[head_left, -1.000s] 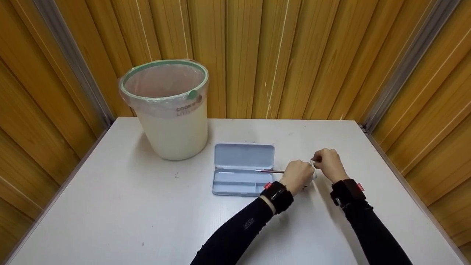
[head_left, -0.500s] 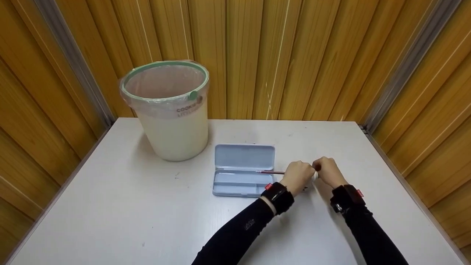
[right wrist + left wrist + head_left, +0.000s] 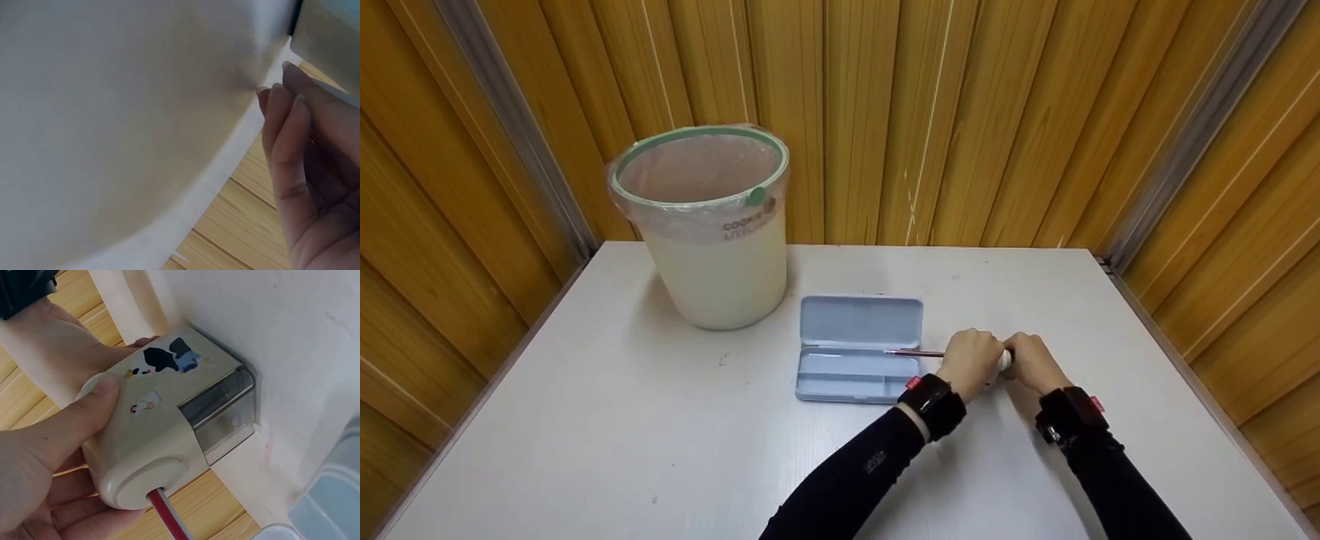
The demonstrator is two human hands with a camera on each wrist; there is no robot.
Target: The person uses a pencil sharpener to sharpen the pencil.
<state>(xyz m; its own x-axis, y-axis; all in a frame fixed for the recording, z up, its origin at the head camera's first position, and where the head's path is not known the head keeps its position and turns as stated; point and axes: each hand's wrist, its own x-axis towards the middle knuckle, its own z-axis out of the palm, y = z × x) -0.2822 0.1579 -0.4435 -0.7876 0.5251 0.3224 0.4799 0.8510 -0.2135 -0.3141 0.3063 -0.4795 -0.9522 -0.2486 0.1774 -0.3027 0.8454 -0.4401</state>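
Observation:
My left hand (image 3: 971,358) grips a cream pencil sharpener (image 3: 152,444) with animal stickers and a clear shavings drawer (image 3: 228,430). From the round front hole of the sharpener sticks a red-and-silver pencil (image 3: 170,517); in the head view it points left over the case. My right hand (image 3: 1033,361) is at the sharpener's far end, fingertips drawn together as though on its crank. The crank itself is mostly hidden now. In the right wrist view the thumb and fingers (image 3: 287,129) pinch close beside the sharpener's body.
A light blue pencil case (image 3: 861,322) lies with its lid up, left of the hands, and has divided compartments. Behind it at left stands a cream bucket (image 3: 720,277) with a green rim and a plastic liner. Wood-look panels (image 3: 855,120) enclose the white table (image 3: 585,420).
My right hand has swung downward from above the sharpener's end to beside it, as in a turn of the crank. The left hand and pencil have stayed nearly in place.

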